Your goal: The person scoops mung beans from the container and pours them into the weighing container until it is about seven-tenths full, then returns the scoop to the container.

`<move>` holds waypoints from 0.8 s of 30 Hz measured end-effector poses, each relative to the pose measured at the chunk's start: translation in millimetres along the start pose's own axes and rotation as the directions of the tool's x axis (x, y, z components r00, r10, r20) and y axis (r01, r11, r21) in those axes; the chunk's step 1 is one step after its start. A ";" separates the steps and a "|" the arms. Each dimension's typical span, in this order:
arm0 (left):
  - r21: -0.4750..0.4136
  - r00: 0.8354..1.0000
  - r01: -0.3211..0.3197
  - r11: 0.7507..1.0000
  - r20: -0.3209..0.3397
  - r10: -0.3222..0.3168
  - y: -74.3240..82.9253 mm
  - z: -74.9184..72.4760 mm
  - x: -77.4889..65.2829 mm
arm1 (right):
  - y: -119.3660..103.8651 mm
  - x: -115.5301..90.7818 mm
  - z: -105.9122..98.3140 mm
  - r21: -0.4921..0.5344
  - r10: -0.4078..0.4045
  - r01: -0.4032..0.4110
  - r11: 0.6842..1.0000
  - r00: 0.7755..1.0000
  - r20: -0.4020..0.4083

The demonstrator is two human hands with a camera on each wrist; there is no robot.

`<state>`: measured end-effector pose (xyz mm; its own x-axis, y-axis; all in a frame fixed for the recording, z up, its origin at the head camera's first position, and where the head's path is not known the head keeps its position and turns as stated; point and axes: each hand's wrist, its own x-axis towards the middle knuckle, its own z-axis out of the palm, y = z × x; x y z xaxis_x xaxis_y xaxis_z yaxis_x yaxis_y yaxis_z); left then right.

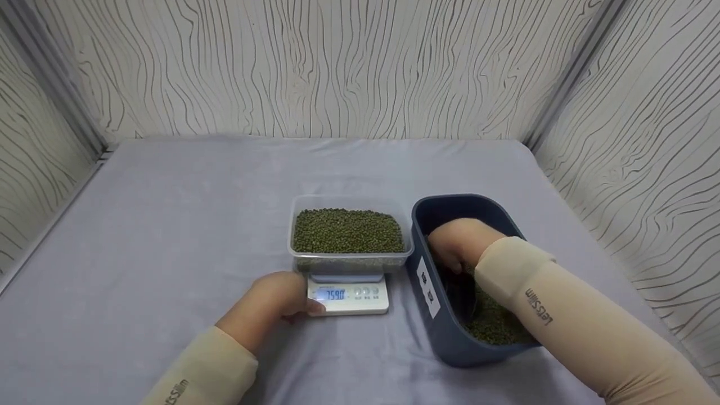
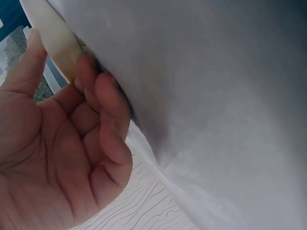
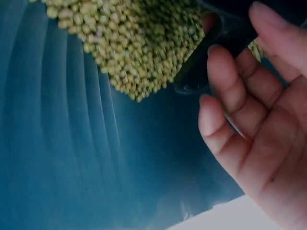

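Note:
A white kitchen scale (image 1: 360, 305), its lit display reading about 759.0, carries a clear plastic container (image 1: 351, 256) filled with mung beans (image 1: 349, 230). My left hand (image 1: 278, 295) grips the scale's front left corner; in the left wrist view the thumb lies on top and curled fingers sit at the scale's edge (image 2: 56, 40). Inside a dark blue bin (image 1: 444, 332) to the right, my right hand (image 1: 458, 242) holds a black scoop (image 1: 462, 295) by its handle. The right wrist view shows the scoop (image 3: 237, 36) beside loose mung beans (image 3: 139, 43); most of its bowl is hidden.
A light grey cloth (image 1: 185, 225) with a few creases covers the table. Wood-grain patterned panels (image 1: 337, 73) stand behind and at both sides. The bin bears a white label (image 1: 427, 288) and stands close against the clear container's right side.

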<state>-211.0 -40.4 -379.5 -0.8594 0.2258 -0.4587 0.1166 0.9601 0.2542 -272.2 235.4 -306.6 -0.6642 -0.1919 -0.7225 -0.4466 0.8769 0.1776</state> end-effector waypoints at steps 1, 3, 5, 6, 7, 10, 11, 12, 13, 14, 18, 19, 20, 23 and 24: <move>-0.010 1.000 -0.003 1.000 -0.004 0.003 -0.4 0.0 0.2 | -0.8 1.4 1.9 0.011 0.010 -0.010 1.000 1.000 0.002; -0.025 1.000 -0.007 1.000 -0.006 0.007 -1.2 0.4 0.9 | -2.3 3.0 4.9 0.038 0.034 -0.034 0.999 0.999 0.009; -0.040 1.000 -0.010 0.999 -0.005 0.010 -2.3 1.0 1.1 | -3.3 3.7 6.9 0.036 0.046 -0.047 0.998 0.999 0.014; -0.048 1.000 -0.010 0.999 -0.001 0.010 -3.0 1.5 1.5 | -3.7 3.7 7.4 0.027 0.044 -0.044 0.999 0.999 0.018; -0.057 1.000 -0.009 0.998 0.003 0.010 -3.6 2.0 1.8 | -4.0 3.5 7.5 0.018 0.039 -0.040 0.999 0.999 0.020; -0.062 1.000 -0.017 0.998 0.014 0.018 -5.8 3.0 3.0 | -4.0 1.1 6.8 -0.004 0.015 -0.015 1.000 1.000 0.012; -0.059 1.000 -0.023 0.998 0.017 0.024 -6.4 3.0 3.2 | -3.3 0.2 6.7 -0.004 0.007 -0.007 1.000 1.000 0.004; -0.053 0.999 -0.031 0.998 0.016 0.032 -7.3 2.9 3.3 | -2.8 -1.0 6.0 -0.003 -0.004 0.004 1.000 1.000 -0.008; -0.046 0.999 -0.039 0.998 0.016 0.040 -8.2 2.6 3.3 | -2.0 -2.0 5.2 -0.004 -0.018 0.017 1.000 1.000 -0.018; -0.037 0.999 -0.048 0.998 0.018 0.048 -9.1 1.8 3.0 | -1.2 -3.1 4.3 -0.002 -0.031 0.031 1.000 0.999 -0.028; -0.044 0.995 -0.087 0.995 0.053 0.089 -12.3 -4.6 -0.1 | 2.1 -6.5 0.6 0.013 -0.078 0.079 0.997 0.996 -0.045; -0.039 0.993 -0.091 0.995 0.065 0.094 -13.5 -7.6 -1.3 | 3.1 -7.6 -0.8 0.011 -0.097 0.098 0.995 0.994 -0.045; -0.031 0.992 -0.102 0.994 0.076 0.104 -14.9 -11.8 -3.0 | 4.4 -9.0 -2.4 0.008 -0.117 0.117 0.993 0.992 -0.046; 0.004 0.987 -0.085 0.996 0.134 0.083 -21.0 -30.4 -7.5 | 10.6 -18.0 -10.8 0.007 -0.165 0.165 0.986 0.985 -0.059; 0.035 0.987 -0.072 0.997 0.144 0.066 -23.2 -39.2 -8.6 | 13.6 -21.8 -15.0 0.018 -0.184 0.185 0.983 0.981 -0.065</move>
<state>-225.8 -71.1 -348.1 -0.7693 0.3103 -0.5585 0.1956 0.9466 0.2565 -272.8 244.9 -278.4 -0.6082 -0.3779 -0.6980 -0.5512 0.8339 0.0289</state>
